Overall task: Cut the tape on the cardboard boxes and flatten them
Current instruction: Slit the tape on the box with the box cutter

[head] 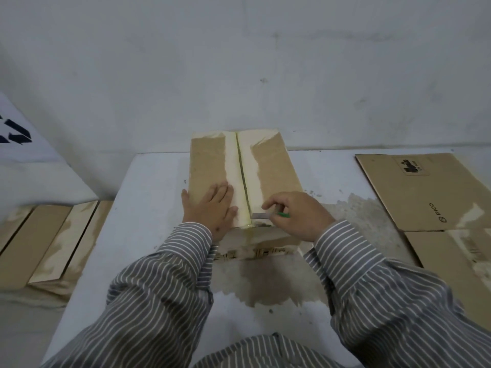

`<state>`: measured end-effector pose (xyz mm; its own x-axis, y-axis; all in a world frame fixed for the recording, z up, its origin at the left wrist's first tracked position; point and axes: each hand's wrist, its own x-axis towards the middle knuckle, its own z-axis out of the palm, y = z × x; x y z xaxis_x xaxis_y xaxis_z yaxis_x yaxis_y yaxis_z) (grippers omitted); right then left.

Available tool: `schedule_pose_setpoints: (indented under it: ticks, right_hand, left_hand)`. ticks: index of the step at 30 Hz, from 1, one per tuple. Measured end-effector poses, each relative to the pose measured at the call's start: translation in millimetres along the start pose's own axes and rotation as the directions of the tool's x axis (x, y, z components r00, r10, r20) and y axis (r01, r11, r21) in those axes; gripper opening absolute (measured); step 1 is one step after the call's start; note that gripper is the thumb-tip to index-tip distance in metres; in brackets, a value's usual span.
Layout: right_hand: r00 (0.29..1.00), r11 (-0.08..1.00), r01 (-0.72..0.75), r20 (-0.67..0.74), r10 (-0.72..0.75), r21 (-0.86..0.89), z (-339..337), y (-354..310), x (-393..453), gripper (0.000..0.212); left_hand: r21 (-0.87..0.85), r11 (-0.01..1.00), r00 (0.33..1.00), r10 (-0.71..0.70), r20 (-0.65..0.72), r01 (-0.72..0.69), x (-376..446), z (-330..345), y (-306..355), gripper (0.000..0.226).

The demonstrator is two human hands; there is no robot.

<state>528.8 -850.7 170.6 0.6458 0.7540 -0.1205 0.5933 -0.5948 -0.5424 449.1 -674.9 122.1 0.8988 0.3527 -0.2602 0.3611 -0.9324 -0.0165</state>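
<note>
From the head camera, a closed cardboard box [212, 166] stands in the middle of a white table [148, 235], its far end against the pale wall [239, 62]. A strip of yellowish tape [240, 179] runs along its central seam toward the person. The left hand [210, 208] lies flat on the left flap with fingers straight and spread, holding nothing. The right hand [295, 216] is curled around a green-handled utility knife [265, 215], whose blade tip sits at the seam near the box's near edge. Striped sleeves [164, 288] cover part of the table and the box's front face. Flattened cardboard sheets [425, 189] lie on the table's right side, and more closed boxes [50, 240] sit lower down beside the table on the left.
</note>
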Motion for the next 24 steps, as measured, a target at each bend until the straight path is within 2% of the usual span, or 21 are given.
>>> schedule_pose_setpoints:
  ticks: [3, 7, 13, 18, 22, 24]
  right_hand:
    - [0.974, 0.951, 0.175, -0.095, -0.205, -0.256, 16.4, 4.2, -1.2, 0.019]
    - [0.905, 0.896, 0.278, -0.219, -0.366, -0.347, 27.9, 9.0, 2.5, 0.014]
    - [0.841, 0.887, 0.296, -0.345, -0.418, -0.354, 35.0, 11.9, 4.3, 0.01]
    - [0.82, 0.88, 0.317, -0.364, -0.442, -0.353, 40.6, 9.7, 8.9, 0.028]
    - [0.803, 0.861, 0.336, -0.361, -0.474, -0.382, 48.1, 7.4, 13.3, 0.016]
    - [0.79, 0.846, 0.333, -0.366, -0.491, -0.417, 48.9, 6.3, 15.4, 0.024]
  left_hand:
    - [-0.012, 1.0, 1.0, 0.014, -0.01, -0.014, -1.4, 1.1, -0.6, 0.056]
    - [-0.023, 1.0, 1.0, 0.011, -0.026, -0.011, -2.2, 1.9, -1.1, 0.055]
    - [-0.012, 1.0, 1.0, 0.012, -0.028, -0.012, -3.3, 2.1, 0.2, 0.055]
    - [-0.013, 1.0, 1.0, 0.008, -0.029, -0.009, -2.8, 2.7, 0.4, 0.055]
    - [-0.013, 1.0, 1.0, 0.008, -0.03, -0.008, -2.6, 3.1, -0.2, 0.055]
    - [-0.016, 1.0, 0.999, 0.01, -0.036, -0.01, -2.6, 3.7, -0.4, 0.055]
